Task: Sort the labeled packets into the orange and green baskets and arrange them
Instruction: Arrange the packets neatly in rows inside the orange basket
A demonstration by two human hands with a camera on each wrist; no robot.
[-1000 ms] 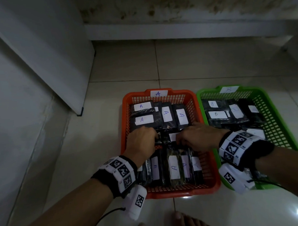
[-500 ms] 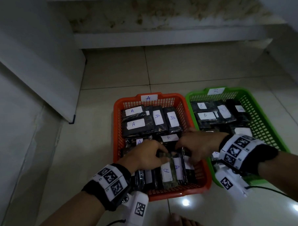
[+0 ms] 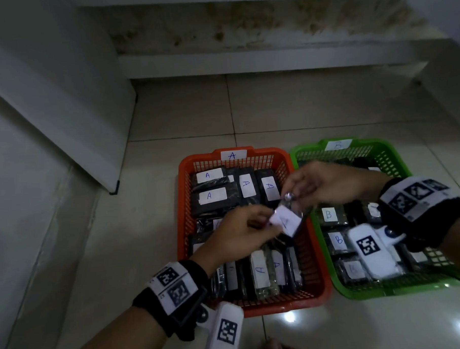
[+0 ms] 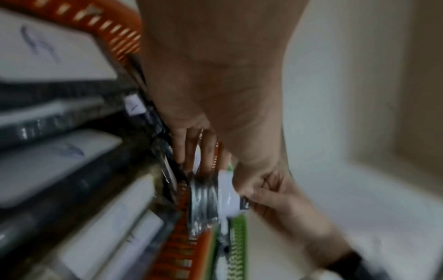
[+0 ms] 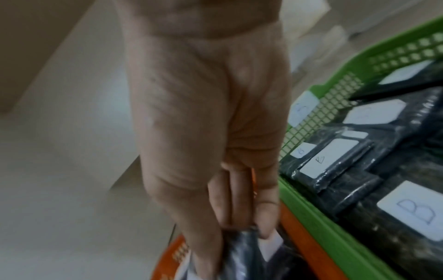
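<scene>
Both hands are on one packet (image 3: 287, 219), lifted above the right side of the orange basket (image 3: 184, 202). Her or his right hand (image 3: 326, 183) pinches the packet's top edge between thumb and fingertips, while the left hand (image 3: 242, 232) pinches the lower corner by the white label, which seems to read A, though it is smeared by motion. The packet hangs tilted between the two grips, clear of the rows below.

It looks light to me: a dark, shiny plastic wrapper that crinkles and catches the light, soft enough to bend where it is held. That film is probably slippery, so a grip on the sealed edge, as the right hand has it, seems safest; holding by the label alone could peel it. Nothing about it looks fragile.

Other packets marked A lie flat at the back of the orange basket and stand on edge at the front. The green basket (image 3: 386, 151) just beside it holds packets marked B.
</scene>
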